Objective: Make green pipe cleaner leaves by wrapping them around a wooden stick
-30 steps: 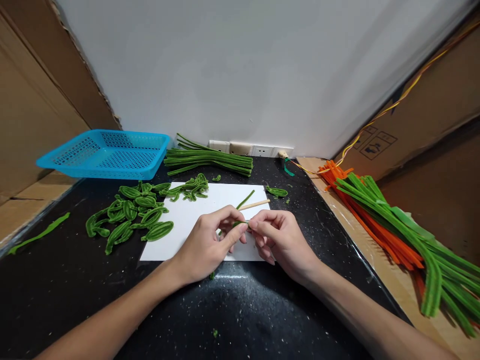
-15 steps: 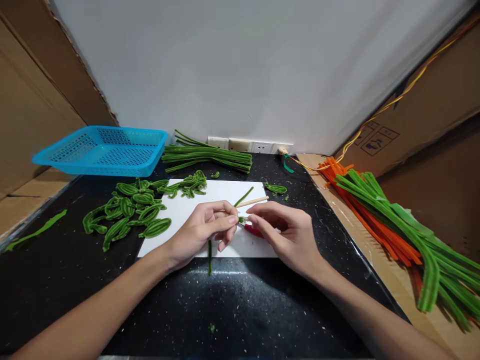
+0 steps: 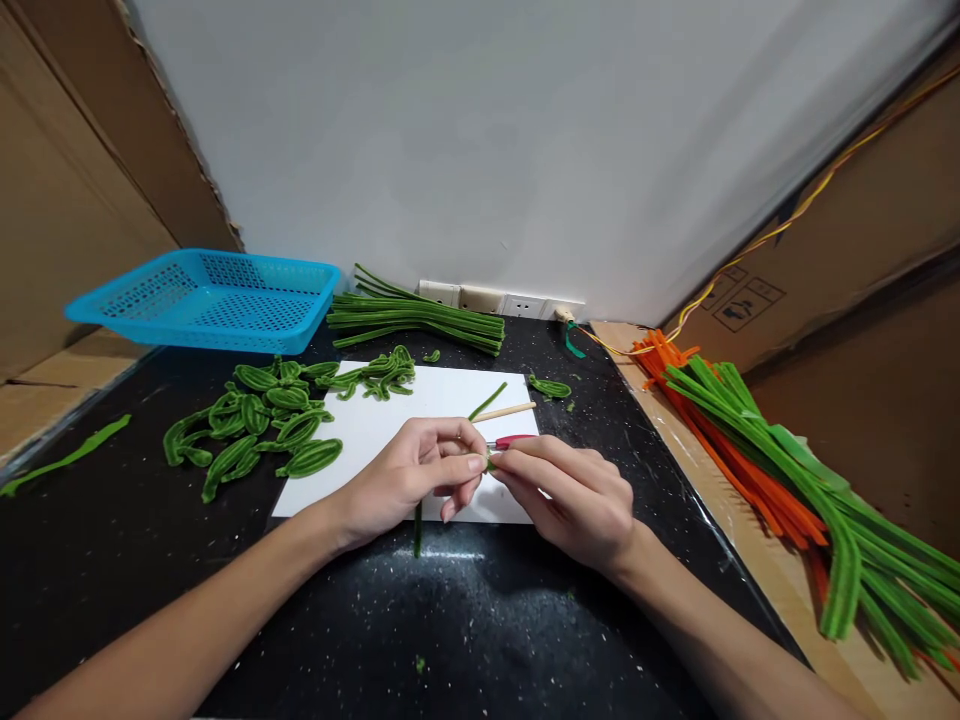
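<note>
Between my two hands, above a white sheet [image 3: 322, 490], is a small fuzzy green pipe cleaner piece [image 3: 490, 463]. My left hand [image 3: 420, 470] pinches it between thumb and index finger, the other fingers curled. The fingertips of my right hand [image 3: 574, 495] close on its other end, and most of the piece is hidden. A green stem [image 3: 418, 530] shows below my left hand; whether it is held or lying there I cannot tell. Behind my hands lie a pale wooden stick [image 3: 506, 411], a green stem [image 3: 487, 401] and a partly covered red-handled tool [image 3: 514, 440].
Looped green pipe cleaner leaves [image 3: 289, 398] lie piled at left, partly on the sheet. A blue basket [image 3: 225, 305] and a green stem bundle [image 3: 420, 322] stand behind. One leaf [image 3: 550, 387] lies right of the sheet. Orange stems [image 3: 750, 480] and green stems [image 3: 840, 540] lie on cardboard at right.
My right hand has turned, and its fingers have closed onto the small piece. More of the red-handled tool now shows behind it. My left hand keeps its pinch.
</note>
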`<state>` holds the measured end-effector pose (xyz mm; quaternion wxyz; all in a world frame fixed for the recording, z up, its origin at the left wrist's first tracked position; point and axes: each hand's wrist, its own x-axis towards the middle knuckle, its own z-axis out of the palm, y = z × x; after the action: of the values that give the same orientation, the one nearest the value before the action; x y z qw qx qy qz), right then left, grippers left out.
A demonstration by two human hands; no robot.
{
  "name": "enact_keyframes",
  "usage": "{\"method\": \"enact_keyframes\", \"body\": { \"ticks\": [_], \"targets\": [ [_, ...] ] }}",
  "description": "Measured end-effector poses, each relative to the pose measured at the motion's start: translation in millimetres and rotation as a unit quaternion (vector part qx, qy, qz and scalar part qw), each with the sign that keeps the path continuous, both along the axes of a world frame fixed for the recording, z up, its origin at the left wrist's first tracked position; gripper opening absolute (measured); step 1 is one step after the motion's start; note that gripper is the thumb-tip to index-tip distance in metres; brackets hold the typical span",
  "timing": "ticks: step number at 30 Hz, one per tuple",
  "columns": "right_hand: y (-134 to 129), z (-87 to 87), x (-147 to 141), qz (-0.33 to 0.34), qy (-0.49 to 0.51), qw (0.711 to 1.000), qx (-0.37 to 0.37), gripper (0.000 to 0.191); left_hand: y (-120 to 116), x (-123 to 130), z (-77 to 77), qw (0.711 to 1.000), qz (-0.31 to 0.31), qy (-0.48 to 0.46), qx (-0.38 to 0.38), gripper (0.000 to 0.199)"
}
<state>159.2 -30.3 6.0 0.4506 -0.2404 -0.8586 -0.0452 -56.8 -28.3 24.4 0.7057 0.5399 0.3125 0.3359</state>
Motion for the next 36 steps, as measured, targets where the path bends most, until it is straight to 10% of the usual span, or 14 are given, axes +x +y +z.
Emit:
{"method": "enact_keyframes", "body": {
  "ticks": [8, 16, 20, 25, 28, 32, 36],
  "targets": [
    [-7, 11.2, -6, 0.039, 0.081, 0.962, -0.257, 0.011, -11, 0, 1.6, 0.984, 0.049, 0.099, 0.14, 0.019],
    [-13, 10.4, -19, 0.111, 0.278, 0.686, -0.663, 0.036, -13, 3, -16.0, 0.828, 0.128, 0.187, 0.513, 0.02],
    [-17, 12.7, -25, 0.117, 0.342, 0.615, -0.701, 0.038, -8, -2, -16.4, 0.734, 0.112, 0.225, 0.632, 0.023],
    [-16, 17.4, -27, 0.117, 0.368, 0.562, -0.731, 0.041, -4, -9, -11.5, 0.72, 0.085, 0.239, 0.646, 0.024],
    [-11, 13.6, -24, 0.111, 0.33, 0.608, -0.714, 0.037, -5, -6, -16.0, 0.785, 0.106, 0.219, 0.569, 0.023],
    [-6, 7.2, -13, 0.053, 0.197, 0.817, -0.539, 0.022, -8, 2, -18.8, 0.921, 0.144, 0.173, 0.317, 0.016],
    [-2, 2.7, -1, 0.02, 0.04, 0.975, -0.22, 0.021, -6, 4, -13.8, 0.971, 0.136, 0.101, 0.167, 0.022]
  ]
}}
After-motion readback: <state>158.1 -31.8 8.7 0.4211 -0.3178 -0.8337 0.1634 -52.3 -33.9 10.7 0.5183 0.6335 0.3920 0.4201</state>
